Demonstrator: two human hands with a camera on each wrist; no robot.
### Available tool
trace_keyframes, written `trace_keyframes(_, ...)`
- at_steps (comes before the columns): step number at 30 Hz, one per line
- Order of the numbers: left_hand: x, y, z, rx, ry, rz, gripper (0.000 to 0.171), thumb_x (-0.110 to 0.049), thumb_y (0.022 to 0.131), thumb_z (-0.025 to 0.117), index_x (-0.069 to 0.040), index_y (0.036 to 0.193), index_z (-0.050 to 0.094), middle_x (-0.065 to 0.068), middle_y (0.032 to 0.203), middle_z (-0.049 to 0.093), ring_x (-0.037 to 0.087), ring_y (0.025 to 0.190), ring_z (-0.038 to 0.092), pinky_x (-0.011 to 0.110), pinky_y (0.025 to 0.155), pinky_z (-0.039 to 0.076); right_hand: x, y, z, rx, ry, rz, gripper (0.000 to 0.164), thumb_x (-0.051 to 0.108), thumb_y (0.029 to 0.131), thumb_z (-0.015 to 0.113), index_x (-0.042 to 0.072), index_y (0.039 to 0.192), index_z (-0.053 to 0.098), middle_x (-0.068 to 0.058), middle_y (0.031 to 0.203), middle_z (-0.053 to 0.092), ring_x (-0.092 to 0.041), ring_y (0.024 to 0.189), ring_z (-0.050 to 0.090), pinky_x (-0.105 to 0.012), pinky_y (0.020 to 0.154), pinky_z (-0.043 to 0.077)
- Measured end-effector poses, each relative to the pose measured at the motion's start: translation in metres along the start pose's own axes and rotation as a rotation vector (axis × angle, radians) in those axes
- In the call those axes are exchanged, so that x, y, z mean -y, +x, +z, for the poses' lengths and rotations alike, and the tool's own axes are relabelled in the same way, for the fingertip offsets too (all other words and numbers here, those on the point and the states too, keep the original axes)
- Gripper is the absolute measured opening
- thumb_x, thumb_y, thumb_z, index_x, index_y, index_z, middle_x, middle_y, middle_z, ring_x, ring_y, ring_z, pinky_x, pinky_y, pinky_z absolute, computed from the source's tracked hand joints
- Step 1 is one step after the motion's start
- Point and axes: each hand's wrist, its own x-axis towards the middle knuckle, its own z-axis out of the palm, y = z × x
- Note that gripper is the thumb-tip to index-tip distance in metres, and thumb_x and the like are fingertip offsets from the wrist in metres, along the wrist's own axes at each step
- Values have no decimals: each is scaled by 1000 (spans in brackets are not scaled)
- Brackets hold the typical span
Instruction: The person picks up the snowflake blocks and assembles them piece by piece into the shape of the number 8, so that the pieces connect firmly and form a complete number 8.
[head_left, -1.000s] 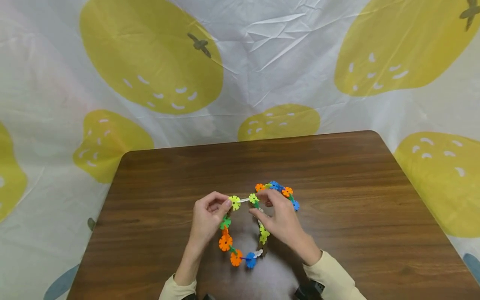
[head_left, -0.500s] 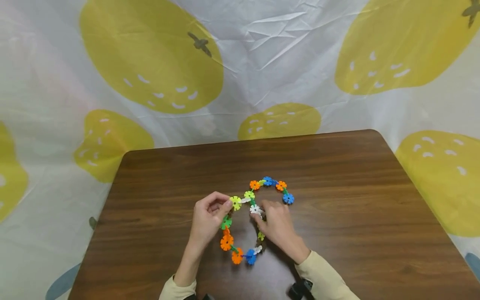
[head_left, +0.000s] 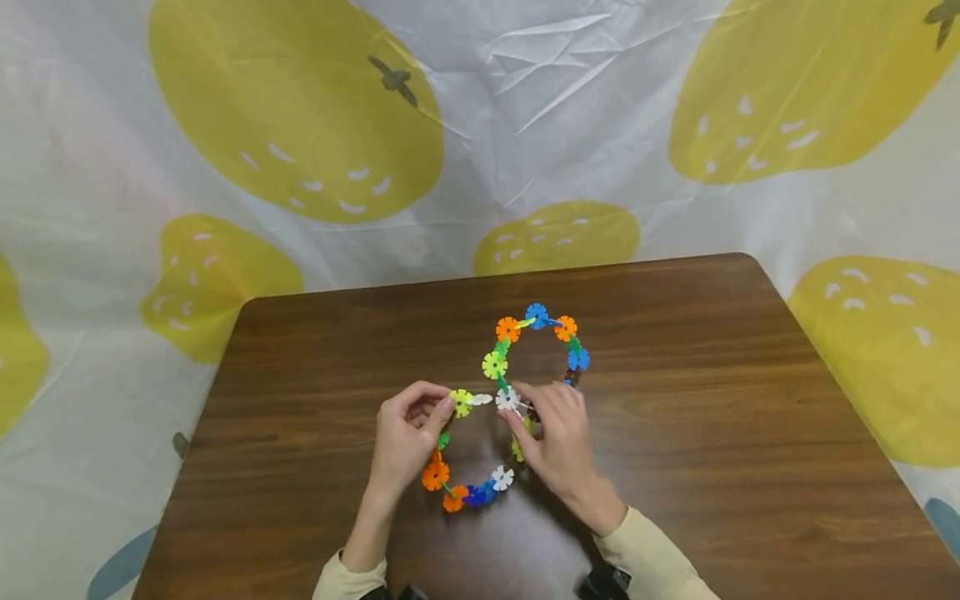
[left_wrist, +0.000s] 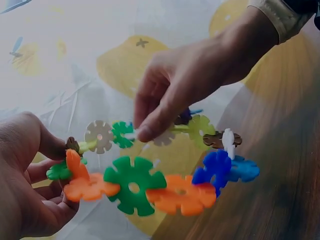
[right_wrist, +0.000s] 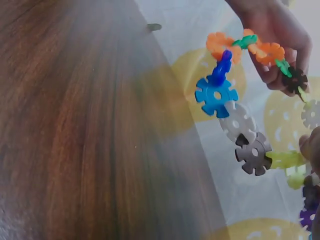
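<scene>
A chain of interlocking plastic flower discs point(head_left: 435, 475) runs between the two hands in several colours. My left hand point(head_left: 408, 421) pinches its end near a yellow-green disc point(head_left: 461, 403); a white disc seen edge-on point(head_left: 481, 400) sticks out from that toward the right. The thumb and fingers of my right hand point(head_left: 555, 429) pinch the chain at another white disc point(head_left: 507, 398), close to that end. In the left wrist view, orange and green discs point(left_wrist: 134, 186) hang in a curve below both hands. Beyond the right hand, the rest of the chain loops away, with a blue disc point(head_left: 536, 316) farthest out.
A brown wood-grain table point(head_left: 337, 350) lies under the hands, its rounded far corners in view. Behind it hangs a white cloth point(head_left: 555, 125) with large yellow fruit prints. Dark wrist devices point(head_left: 603, 581) show near the cream sleeves point(head_left: 652, 558).
My right hand has moved from loose beside the chain to pinching it at the white disc. The chain's far part has swung away and spread into a rounder loop. The left hand keeps its pinch.
</scene>
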Motion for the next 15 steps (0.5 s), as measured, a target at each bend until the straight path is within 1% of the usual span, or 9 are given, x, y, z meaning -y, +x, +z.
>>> trace_keyframes(3,-2,-2,-1,2,19,48,4,1,89,74,3,93,73,18,80,68,6,62,56,15,53,48,5,4,-1,-66,22,-50,36,34,96,71,1,108,73,-8,90,73,-27,84,62,-52,90,47)
trace_keyframes(6,-4,-4,-1,1,30,79,5,0,89,75,2,93,74,15,81,67,7,64,56,16,55,48,9,6,-2,-97,34,-82,35,34,96,71,1,108,74,-8,90,74,-28,84,62,-54,92,47)
trace_keyframes(10,-5,-4,-2,7,60,89,4,0,88,75,0,92,75,12,81,66,8,66,56,15,56,48,11,8,-2,-111,46,-113,33,31,95,73,1,107,74,-8,90,74,-28,85,63,-54,94,47)
trace_keyframes(15,-6,-6,-2,9,84,97,4,-2,88,76,-1,92,75,10,81,66,9,67,56,15,57,48,11,9,-1,-129,58,-149,31,28,93,75,-1,106,75,-9,90,74,-28,85,64,-51,97,47)
